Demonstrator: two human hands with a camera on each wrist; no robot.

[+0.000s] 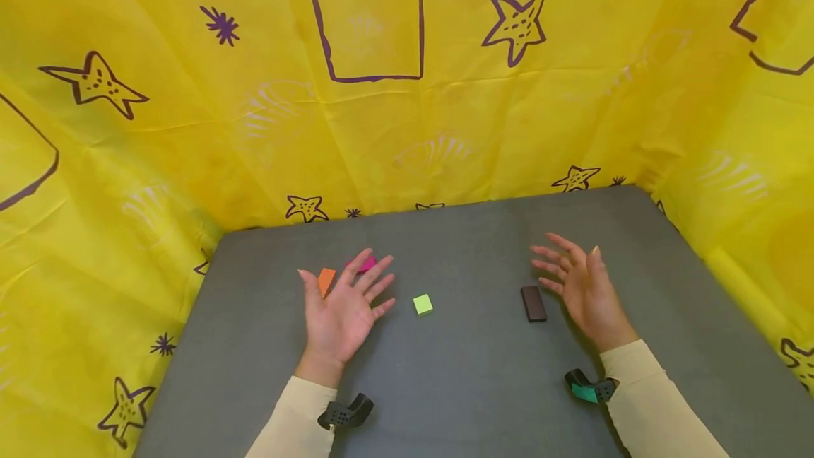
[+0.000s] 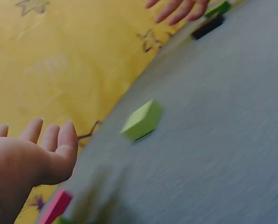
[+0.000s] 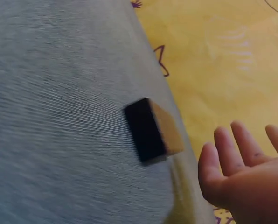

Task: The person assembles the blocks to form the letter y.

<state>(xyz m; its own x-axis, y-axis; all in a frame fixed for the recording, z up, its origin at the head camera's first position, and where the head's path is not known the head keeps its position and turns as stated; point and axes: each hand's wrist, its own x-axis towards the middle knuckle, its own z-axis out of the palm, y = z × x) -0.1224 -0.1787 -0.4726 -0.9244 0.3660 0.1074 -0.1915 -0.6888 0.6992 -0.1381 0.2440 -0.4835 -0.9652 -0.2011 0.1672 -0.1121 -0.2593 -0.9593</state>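
Observation:
My left hand [image 1: 343, 316] is held palm up with its fingers spread, and nothing lies in it. Partly hidden behind it are an orange block [image 1: 326, 281] and a magenta block [image 1: 367, 264]. A light green block [image 1: 422, 304] sits to the right of that hand, apart from its fingers; the left wrist view shows it too. My right hand [image 1: 588, 292] has loosely bent, parted fingers and holds nothing. Just left of it lies a dark rectangular block [image 1: 533, 304], whose side looks tan in the right wrist view.
The blocks rest on a grey table [image 1: 458, 373]. Yellow cloth [image 1: 381, 147] with drawn stars and shells hangs behind the table and at both sides. Black devices sit on the left wrist [image 1: 345, 412] and the right wrist [image 1: 591, 387].

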